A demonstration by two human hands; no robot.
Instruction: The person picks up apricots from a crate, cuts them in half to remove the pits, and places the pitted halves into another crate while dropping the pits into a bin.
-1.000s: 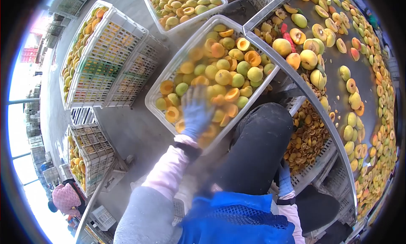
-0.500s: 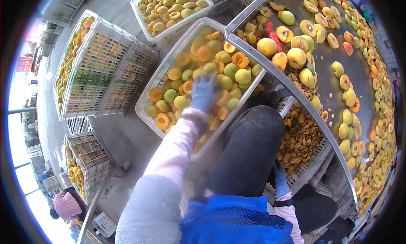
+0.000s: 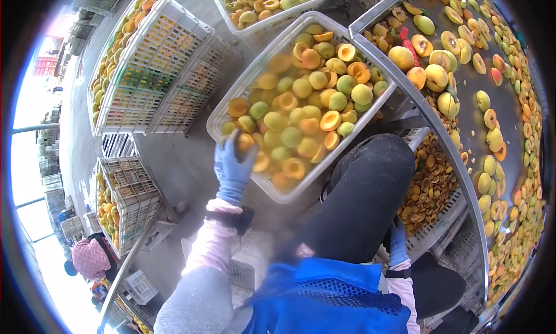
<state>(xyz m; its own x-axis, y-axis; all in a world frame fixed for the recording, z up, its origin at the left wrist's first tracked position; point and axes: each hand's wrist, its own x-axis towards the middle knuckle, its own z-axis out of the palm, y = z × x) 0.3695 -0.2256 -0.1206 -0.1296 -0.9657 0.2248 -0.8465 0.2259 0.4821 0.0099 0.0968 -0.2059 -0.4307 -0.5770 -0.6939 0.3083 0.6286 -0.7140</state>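
My left hand [image 3: 233, 167], in a blue-grey glove, is at the near left rim of a white crate [image 3: 284, 198] of whole and halved yellow-green fruit [image 3: 302, 88]. Its fingers are apart, with the tips beside an orange fruit at the rim. My right hand [image 3: 398, 247], also gloved, is low beside my dark-trousered leg, near a perforated crate [image 3: 431, 232] holding halved fruit and scraps [image 3: 427, 189]. Its fingers are mostly hidden, and what they hold, if anything, does not show.
A metal-edged table [image 3: 431, 111] on the right bears many fruits and a red-handled tool [image 3: 409, 45]. Stacked fruit crates [image 3: 156, 61] stand left, another crate [image 3: 272, 22] behind. A person in a pink head covering [image 3: 91, 258] is at lower left.
My left hand has moved from the middle of the fruit to the crate's near left rim. The view has shifted, so the crates and table appear farther right and higher. My right hand stays low.
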